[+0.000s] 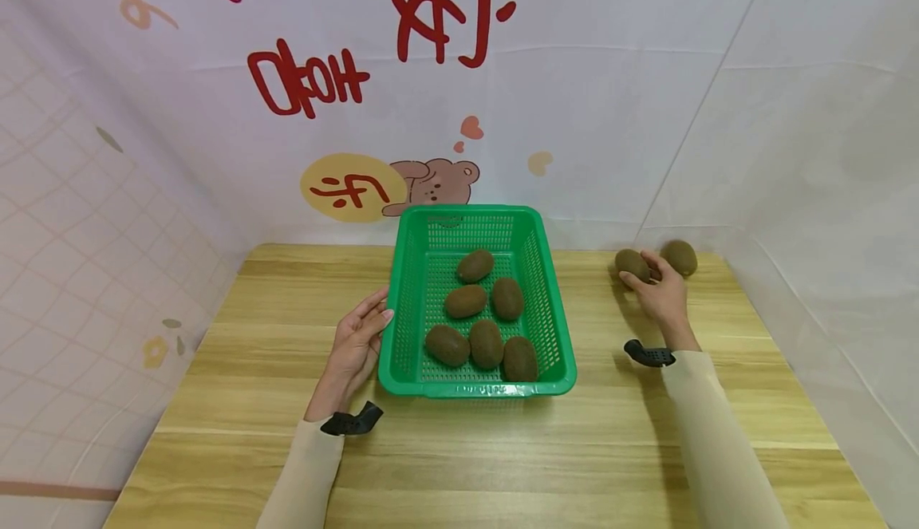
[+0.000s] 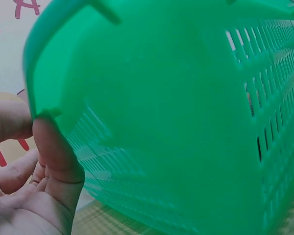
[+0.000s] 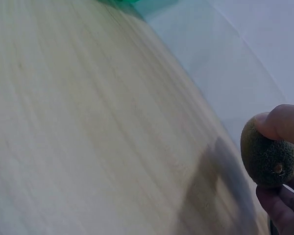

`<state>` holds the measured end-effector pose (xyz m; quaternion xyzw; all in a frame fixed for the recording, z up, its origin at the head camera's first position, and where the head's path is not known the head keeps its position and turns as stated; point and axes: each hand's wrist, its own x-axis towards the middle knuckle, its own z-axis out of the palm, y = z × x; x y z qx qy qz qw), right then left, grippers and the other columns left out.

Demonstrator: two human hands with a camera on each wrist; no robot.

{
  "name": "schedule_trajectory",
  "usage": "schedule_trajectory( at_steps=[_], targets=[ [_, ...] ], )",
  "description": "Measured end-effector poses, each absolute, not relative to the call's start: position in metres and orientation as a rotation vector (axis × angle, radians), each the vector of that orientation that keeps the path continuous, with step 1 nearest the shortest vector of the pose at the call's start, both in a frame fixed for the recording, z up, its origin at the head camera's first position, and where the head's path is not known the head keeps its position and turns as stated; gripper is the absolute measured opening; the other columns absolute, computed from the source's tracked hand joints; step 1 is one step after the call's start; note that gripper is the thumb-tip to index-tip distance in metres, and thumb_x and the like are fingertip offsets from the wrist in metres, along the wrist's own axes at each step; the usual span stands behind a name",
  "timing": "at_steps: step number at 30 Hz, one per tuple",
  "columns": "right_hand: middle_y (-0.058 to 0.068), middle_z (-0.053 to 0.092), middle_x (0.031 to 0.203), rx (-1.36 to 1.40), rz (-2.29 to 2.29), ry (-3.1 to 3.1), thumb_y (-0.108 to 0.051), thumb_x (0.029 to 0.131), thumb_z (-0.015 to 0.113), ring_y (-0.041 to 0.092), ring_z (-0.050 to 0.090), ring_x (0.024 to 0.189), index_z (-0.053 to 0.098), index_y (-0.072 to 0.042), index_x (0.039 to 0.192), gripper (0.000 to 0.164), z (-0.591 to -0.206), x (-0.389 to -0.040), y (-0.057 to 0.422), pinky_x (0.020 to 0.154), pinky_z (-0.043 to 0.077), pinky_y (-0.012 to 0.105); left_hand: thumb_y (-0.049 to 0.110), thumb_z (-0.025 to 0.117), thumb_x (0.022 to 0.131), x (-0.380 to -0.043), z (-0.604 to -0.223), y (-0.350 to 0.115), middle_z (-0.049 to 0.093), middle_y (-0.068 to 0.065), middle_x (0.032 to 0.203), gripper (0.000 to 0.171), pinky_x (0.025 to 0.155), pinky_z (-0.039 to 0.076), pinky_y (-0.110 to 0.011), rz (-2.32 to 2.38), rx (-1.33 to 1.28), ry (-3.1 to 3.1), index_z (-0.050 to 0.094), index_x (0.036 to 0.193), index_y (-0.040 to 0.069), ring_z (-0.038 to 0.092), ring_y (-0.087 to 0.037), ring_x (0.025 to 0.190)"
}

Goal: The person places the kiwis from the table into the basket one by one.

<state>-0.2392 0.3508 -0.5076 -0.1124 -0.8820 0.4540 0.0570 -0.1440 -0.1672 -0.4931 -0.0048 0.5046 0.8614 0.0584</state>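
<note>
A green plastic basket (image 1: 477,389) with perforated walls stands mid-table, holding several brown kiwis (image 1: 466,302). At its left side is my left hand (image 1: 355,341), pinching the rim between thumb and fingers; the left wrist view shows the thumb (image 2: 59,156) right at the rim's edge. Over at the back right, my right hand (image 1: 664,294) grips a kiwi (image 1: 632,265) between thumb and fingertips. This kiwi (image 3: 267,154) shows its stem end in the right wrist view, close over the table. Another kiwi (image 1: 679,258) lies just beyond the right hand, partly behind the fingers.
The wooden table (image 1: 467,465) meets a white cloth backdrop (image 1: 610,114) printed with red characters and a bear. White cloth also rises along the left (image 1: 108,274) and right sides. Black wrist mounts (image 1: 352,420) sit on both forearms.
</note>
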Motion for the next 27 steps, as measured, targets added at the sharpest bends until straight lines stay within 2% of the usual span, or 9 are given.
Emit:
schedule_trajectory(
  at_steps=[5, 11, 18, 22, 27],
  targets=[
    [0.02, 0.043, 0.159, -0.299, 1.37, -2.685, -0.048, 0.096, 0.07, 0.043, 0.047, 0.14, 0.038, -0.013, 0.16, 0.08, -0.504, -0.235, 0.348, 0.112, 0.046, 0.056, -0.006, 0.054, 0.101, -0.144, -0.492, -0.168, 0.063, -0.002, 0.116, 0.057, 0.09, 0.06, -0.019, 2.607, -0.017, 1.524, 0.035, 0.155, -0.006, 0.066, -0.008, 0.108],
    [0.019, 0.049, 0.155, -0.253, 1.345, -2.663, -0.047, 0.094, 0.072, 0.04, 0.054, 0.135, 0.044, -0.013, 0.156, 0.076, -0.499, -0.232, 0.341, 0.107, 0.053, 0.044, -0.005, 0.056, 0.101, -0.144, -0.492, -0.168, 0.063, -0.002, 0.116, 0.058, 0.091, 0.06, -0.021, 2.604, -0.003, 1.523, 0.035, 0.155, -0.006, 0.067, -0.009, 0.108],
    [0.015, 0.049, 0.156, -0.225, 1.347, -2.633, -0.04, 0.095, 0.074, 0.037, 0.054, 0.137, 0.047, -0.013, 0.155, 0.071, -0.49, -0.228, 0.33, 0.11, 0.052, 0.044, -0.004, 0.056, 0.102, -0.144, -0.494, -0.168, 0.063, -0.001, 0.115, 0.059, 0.09, 0.06, -0.021, 2.608, 0.016, 1.517, 0.033, 0.156, -0.006, 0.067, -0.008, 0.106],
    [0.013, 0.05, 0.156, -0.221, 1.356, -2.629, -0.042, 0.094, 0.074, 0.034, 0.054, 0.136, 0.048, -0.015, 0.154, 0.071, -0.483, -0.225, 0.323, 0.107, 0.053, 0.037, -0.004, 0.056, 0.101, -0.145, -0.494, -0.168, 0.063, -0.001, 0.115, 0.059, 0.089, 0.06, -0.02, 2.611, 0.012, 1.514, 0.033, 0.156, -0.006, 0.067, -0.008, 0.106],
    [0.013, 0.05, 0.155, -0.179, 1.357, -2.618, -0.042, 0.094, 0.075, 0.034, 0.055, 0.136, 0.049, -0.018, 0.154, 0.07, -0.474, -0.22, 0.314, 0.106, 0.054, 0.034, -0.004, 0.056, 0.101, -0.145, -0.494, -0.168, 0.063, -0.001, 0.116, 0.06, 0.089, 0.06, -0.02, 2.609, 0.032, 1.517, 0.032, 0.156, -0.006, 0.067, -0.008, 0.107]
  ],
)
